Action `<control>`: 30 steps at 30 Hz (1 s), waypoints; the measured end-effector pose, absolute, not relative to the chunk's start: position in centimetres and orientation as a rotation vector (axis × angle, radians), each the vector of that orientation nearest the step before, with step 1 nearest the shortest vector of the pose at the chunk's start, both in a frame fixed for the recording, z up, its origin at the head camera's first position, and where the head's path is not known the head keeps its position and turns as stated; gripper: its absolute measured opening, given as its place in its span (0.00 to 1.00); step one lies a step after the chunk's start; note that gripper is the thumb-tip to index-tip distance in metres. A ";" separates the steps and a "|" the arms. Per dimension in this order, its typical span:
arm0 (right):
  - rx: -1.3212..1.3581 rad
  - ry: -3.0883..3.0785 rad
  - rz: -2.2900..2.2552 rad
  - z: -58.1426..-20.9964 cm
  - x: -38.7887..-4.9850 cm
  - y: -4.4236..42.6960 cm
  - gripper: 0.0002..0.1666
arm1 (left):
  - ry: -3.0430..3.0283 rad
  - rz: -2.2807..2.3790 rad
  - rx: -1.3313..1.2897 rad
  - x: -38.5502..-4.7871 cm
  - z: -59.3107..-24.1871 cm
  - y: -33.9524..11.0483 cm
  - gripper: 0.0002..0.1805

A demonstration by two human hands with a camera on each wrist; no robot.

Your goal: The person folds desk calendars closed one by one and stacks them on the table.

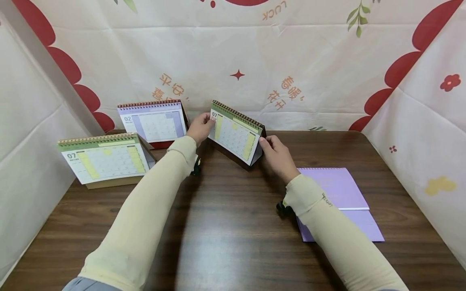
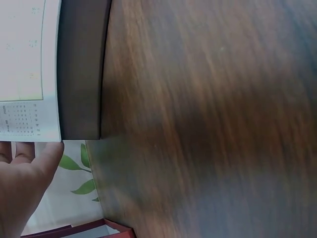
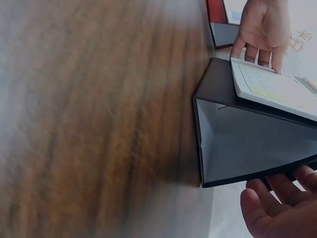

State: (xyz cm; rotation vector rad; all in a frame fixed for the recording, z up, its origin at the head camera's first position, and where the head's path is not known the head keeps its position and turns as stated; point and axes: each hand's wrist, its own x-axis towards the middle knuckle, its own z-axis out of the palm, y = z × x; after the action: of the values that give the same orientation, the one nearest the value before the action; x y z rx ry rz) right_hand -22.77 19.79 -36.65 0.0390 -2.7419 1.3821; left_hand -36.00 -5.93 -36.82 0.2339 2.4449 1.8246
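Cal. point(image 1: 234, 135) btwn hands point(image 1: 199, 128) point(image 1: 278, 157); faces near-L; long axis slants, R end nearer

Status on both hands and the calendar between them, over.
Left hand and right hand at opposite side edges. Green-topped calendar tented, angled. Purple spiral-bound item flat near right forearm, seemingly not blocking.

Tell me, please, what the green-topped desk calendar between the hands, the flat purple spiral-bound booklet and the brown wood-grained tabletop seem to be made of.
Calendar: matte paper, judging by its layered page edges; its dark stand looks like folded cardboard, given the creases. Booklet: probably smooth card, from its straight edges. Tabletop: wood or laminate, semi-gloss; grain and a pale reflection show.
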 end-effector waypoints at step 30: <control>-0.270 -2.578 1.837 -32.6 -24.8 16.8 0.42 | 2.504 1.794 0.206 -36.1 -37.4 -5.6 0.22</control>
State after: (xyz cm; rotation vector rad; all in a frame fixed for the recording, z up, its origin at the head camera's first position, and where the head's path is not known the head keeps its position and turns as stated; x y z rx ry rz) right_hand -24.81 16.78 -32.59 -0.2696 -2.5776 1.8371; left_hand -36.06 -5.62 -37.45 0.2065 2.5040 1.7945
